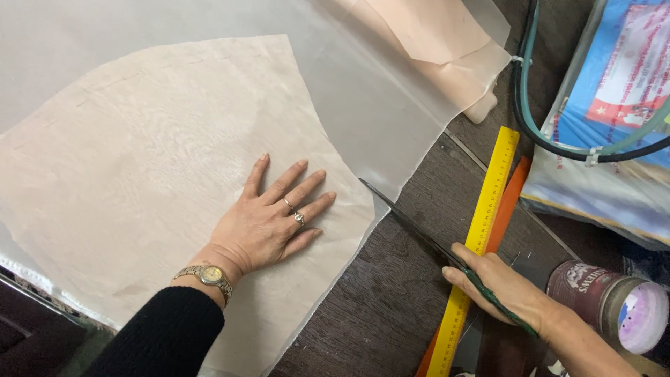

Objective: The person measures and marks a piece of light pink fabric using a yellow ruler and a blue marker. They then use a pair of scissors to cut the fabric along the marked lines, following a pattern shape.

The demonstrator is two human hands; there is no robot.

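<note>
Pressing the left hand (269, 223) flat on the pale paper pattern piece (153, 160), fingers spread, palm down, nothing in that grip. Two rings on the ring finger, a metal wristwatch (208, 276) at the wrist, black sleeve (164, 335) behind it.

Right hand (499, 286) has its grip closed round the dark handles of the scissors (419, 227). From here I see the blades running up-left from the hand, tip at the edge of the translucent sheet (377, 105), just right of the pattern piece. Can't tell how far the blades are parted; they read as one thin dark line.

The pattern piece lies on top of the translucent sheet, and both lie on the dark wood surface (391, 300). The sheet runs past the pattern on the top and right sides. The left hand sits near the pattern's lower right edge, close to the scissors tip but not touching it.

A yellow ruler (485, 209) lies diagonally on the surface, passing under the right hand. An orange strip (513, 192) lies just beside it on the right. Peach fabric (433, 42) at top, partly under the sheet. A printed bag (614, 126) with dark and green cables (537, 126) across it at upper right. A round tin (611, 304) lying on its side at lower right, near the right wrist.
</note>
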